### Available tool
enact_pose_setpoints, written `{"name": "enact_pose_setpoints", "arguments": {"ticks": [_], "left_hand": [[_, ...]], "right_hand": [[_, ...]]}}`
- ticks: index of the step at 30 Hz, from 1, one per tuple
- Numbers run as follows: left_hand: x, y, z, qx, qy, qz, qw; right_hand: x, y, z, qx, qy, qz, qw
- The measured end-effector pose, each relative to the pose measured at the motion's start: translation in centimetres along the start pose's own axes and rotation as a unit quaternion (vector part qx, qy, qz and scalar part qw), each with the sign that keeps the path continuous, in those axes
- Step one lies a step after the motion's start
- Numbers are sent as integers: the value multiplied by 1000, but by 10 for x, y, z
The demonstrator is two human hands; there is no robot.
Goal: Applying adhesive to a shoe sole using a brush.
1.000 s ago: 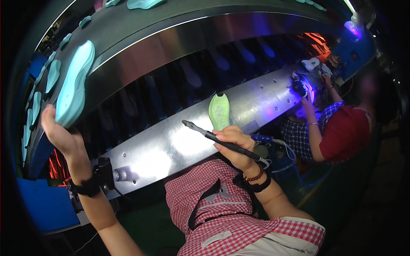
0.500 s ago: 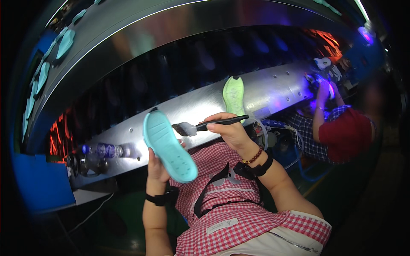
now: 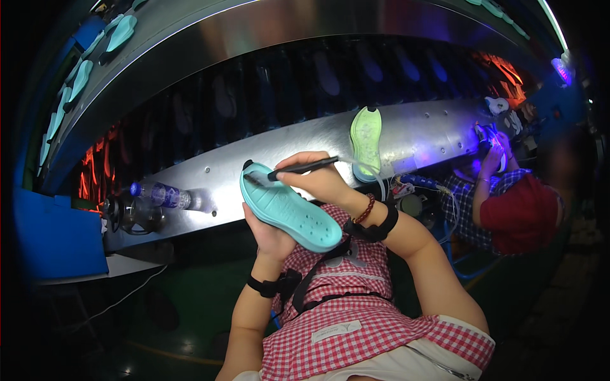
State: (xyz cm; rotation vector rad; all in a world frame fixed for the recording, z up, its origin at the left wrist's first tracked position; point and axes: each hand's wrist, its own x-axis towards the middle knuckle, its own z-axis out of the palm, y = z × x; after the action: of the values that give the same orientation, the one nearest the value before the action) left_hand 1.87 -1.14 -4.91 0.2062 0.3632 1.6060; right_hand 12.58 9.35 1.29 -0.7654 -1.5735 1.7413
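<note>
A turquoise shoe sole [image 3: 289,213] lies tilted in my left hand [image 3: 270,236], whose fingers grip it from below and along its near side. Small holes dot its lower right end; a black tip marks the upper left end. My right hand [image 3: 311,178] is closed round the black handle of a flat brush [image 3: 305,167]. The brush's bristle end meets the inner face of the sole near the black-tipped end, and the bristles are blurred. Beyond my right hand, a yellow-green sole [image 3: 366,136] rests on the metal ledge, partly over a turquoise piece [image 3: 364,174].
Along the front runs the metal ledge [image 3: 413,143], with a plastic bottle [image 3: 162,195] and a dark glass jug [image 3: 136,216] at left. Behind it, dark strips hang before a glowing opening. More turquoise soles [image 3: 79,80] lie far left. A co-worker [image 3: 518,203] sits at right.
My left hand has shifted right and turned the sole flatter. My right hand has brought the brush left and up, from beside the sole onto its inner face.
</note>
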Motion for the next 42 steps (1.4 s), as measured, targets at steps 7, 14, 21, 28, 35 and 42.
{"name": "enact_pose_setpoints", "arguments": {"ticks": [7,14,21,28,35,42], "left_hand": [[6,29,-6,89,105,94,986],[-9,29,18,11,2,-4,1000],[-8,28,45,-45,-7,12,999],[-3,38,36,17,-43,105,993],[1,54,56,53,12,240,969],[0,65,58,93,-49,253,962]], "right_hand": [[-31,-22,-6,-261,-196,-168,930],[-37,-49,-17,79,-124,57,987],[-44,-52,-10,-46,-252,-107,961],[-49,-48,-13,-92,-238,-108,961],[-51,-36,-15,-81,-190,-155,966],[-52,-41,-24,-88,-124,-137,979]]}}
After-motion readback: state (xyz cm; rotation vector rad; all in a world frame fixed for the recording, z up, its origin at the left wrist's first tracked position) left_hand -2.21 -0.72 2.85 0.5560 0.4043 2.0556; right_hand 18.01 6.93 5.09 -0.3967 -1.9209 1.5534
